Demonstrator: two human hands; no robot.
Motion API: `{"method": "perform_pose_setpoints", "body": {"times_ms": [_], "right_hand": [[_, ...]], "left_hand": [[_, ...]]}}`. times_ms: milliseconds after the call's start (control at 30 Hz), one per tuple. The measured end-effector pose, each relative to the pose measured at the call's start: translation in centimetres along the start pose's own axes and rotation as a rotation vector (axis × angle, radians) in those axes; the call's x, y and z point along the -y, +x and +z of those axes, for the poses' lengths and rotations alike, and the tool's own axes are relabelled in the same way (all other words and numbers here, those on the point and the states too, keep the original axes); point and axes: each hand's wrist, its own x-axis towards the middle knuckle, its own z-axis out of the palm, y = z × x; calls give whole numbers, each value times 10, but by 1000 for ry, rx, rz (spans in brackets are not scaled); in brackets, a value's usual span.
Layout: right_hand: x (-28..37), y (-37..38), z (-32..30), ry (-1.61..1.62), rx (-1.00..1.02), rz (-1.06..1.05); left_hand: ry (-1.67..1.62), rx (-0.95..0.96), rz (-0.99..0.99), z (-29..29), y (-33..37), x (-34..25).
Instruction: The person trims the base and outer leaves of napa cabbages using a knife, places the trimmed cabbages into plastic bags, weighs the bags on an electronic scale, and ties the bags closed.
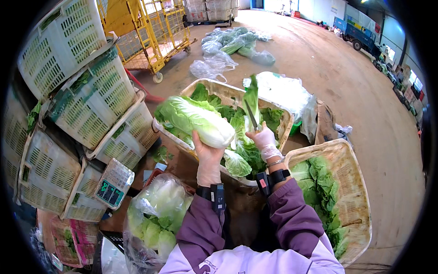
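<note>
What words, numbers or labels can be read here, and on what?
I copy no wording; marks show here:
Keypad device: lit display, too small to read.
Lilac top: dark chest print, too small and creased.
Left wrist device: tiny marks, unreadable.
Held cabbage, knife: none visible.

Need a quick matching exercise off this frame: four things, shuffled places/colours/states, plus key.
Column 1
1. Whole cabbage
2. Knife
3. Clear plastic bag
4. Wheeled cage

Column 2
A. Yellow, near the top of the picture, left of centre
B. In the right hand, blade pointing up
C. Packed with leafy heads, at the lower left of the picture
D. Held in the left hand

Pairs: 1-D, 2-B, 3-C, 4-A
</note>
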Motion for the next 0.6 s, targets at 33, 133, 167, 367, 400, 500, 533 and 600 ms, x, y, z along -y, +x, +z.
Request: {"method": "perform_pose_setpoints", "body": {"times_ms": [33, 133, 167, 367, 400, 500, 533, 600], "right_hand": [[0, -3, -1, -23, 111, 67], [34, -12, -6, 881, 406, 350], [51, -19, -14, 958, 542, 381], [58, -59, -42, 1282, 827, 346], [53, -55, -46, 1266, 821, 322], [51, -50, -50, 1134, 564, 265], [52, -49, -51, 1023, 473, 239], [57, -50, -54, 986, 418, 250]], "left_hand": [[43, 29, -19, -10, 1, -5], [192, 125, -63, -14, -2, -19], [268, 115, -65, -14, -4, -21], [622, 195, -175, -32, -10, -36], [615, 171, -196, -34, -9, -38], [559, 131, -249, -31, -10, -41], [517, 134, -241, -22, -13, -41], [379, 136, -164, -14, -17, -23]]}}
